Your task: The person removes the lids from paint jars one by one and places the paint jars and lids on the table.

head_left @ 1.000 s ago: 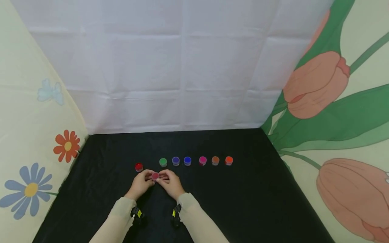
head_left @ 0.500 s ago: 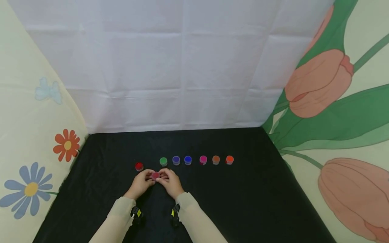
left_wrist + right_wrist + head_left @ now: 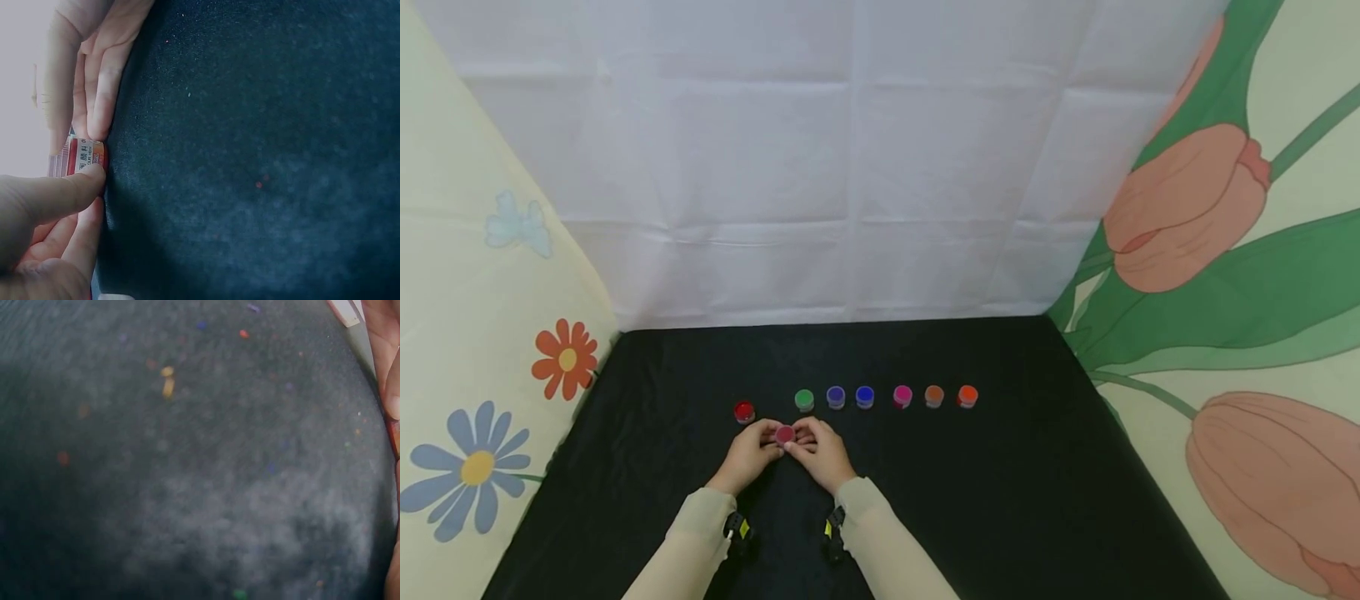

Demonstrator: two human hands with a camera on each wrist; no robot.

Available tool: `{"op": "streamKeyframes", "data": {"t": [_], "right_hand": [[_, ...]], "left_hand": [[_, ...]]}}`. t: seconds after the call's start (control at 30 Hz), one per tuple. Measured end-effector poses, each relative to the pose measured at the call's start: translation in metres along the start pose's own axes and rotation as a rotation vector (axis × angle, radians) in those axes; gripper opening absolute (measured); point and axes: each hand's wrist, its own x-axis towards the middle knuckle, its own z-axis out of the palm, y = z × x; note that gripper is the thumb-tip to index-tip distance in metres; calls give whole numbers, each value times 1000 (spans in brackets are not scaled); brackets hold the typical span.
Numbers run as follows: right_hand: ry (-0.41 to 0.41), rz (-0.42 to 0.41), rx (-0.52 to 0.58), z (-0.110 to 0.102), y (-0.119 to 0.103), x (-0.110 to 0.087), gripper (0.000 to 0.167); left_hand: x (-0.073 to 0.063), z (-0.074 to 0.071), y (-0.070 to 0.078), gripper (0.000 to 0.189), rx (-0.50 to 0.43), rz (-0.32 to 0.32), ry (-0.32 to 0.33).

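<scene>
In the head view, my left hand and my right hand meet over the dark cloth, both pinching one small paint pot with a dark pinkish-red top. Up close in the left wrist view, this paint pot shows a ridged lid and a printed label; fingers from both sides hide part of it. Only a sliver of it appears at the right edge of the right wrist view. Just beyond my left hand stands another paint pot, red-topped.
Farther back stand several more pots in a row: green, purple, blue, magenta, brown-orange and bright orange. Black cloth covers the table. A white sheet hangs behind it.
Both hands keep their hold on the paint pot in almost the same place. The view has shifted very slightly; the standing pots have not visibly moved.
</scene>
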Motion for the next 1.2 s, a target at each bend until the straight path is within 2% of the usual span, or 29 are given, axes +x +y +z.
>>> {"op": "streamKeyframes", "data": {"t": [0.6, 0.83, 1.0, 1.2], "right_hand": [[30, -10, -55, 3, -2, 1, 22], [25, -7, -76, 1, -4, 0, 21], [10, -28, -87, 1, -1, -2, 21], [-9, -17, -69, 2, 1, -1, 25]], "left_hand": [[0, -1, -3, 28, -10, 2, -11], [-3, -3, 0, 25, 7, 87, -7], [-3, -2, 0, 26, 14, 39, -8], [-2, -1, -2, 25, 33, 36, 3]]}}
